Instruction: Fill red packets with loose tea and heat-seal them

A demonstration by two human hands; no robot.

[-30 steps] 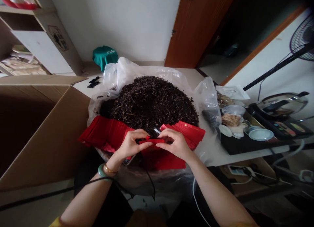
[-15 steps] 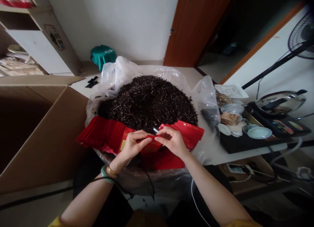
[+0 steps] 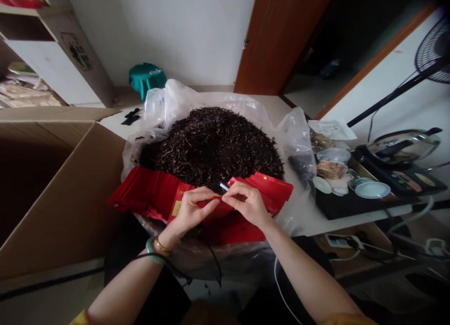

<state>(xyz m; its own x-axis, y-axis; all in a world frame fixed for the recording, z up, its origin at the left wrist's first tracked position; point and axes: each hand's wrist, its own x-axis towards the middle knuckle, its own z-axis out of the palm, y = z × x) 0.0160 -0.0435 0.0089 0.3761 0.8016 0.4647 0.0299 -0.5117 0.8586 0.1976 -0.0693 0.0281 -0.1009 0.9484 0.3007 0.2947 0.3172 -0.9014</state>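
Thumb and fingers of my left hand [image 3: 193, 208] pinch the top edge of a red foil packet [image 3: 218, 211]. My right hand [image 3: 248, 204] closes on the same edge from the other side, its fingertips almost touching the left ones. A short white strip [image 3: 224, 187] sticks out past the right fingers; how it is held is hidden. Just beyond the hands lies a heap of dark loose tea leaves [image 3: 214, 142] on a clear plastic sheet [image 3: 176, 100]. A fanned row of red packets [image 3: 144, 191] is on the left, a smaller stack [image 3: 272, 189] on the right, and more red packets [image 3: 235, 229] below.
An open cardboard box [image 3: 70, 198] stands at my left. To the right, a black tray [image 3: 337, 208] carries small dishes, a jar and a glass kettle [image 3: 404, 147]. A black cable [image 3: 168, 266] crosses by my left wrist. A fan [image 3: 434, 53] stands far right.
My fingertips have drawn closer together along the packet's edge. The right fingers have shifted slightly left, and more of the white strip shows.
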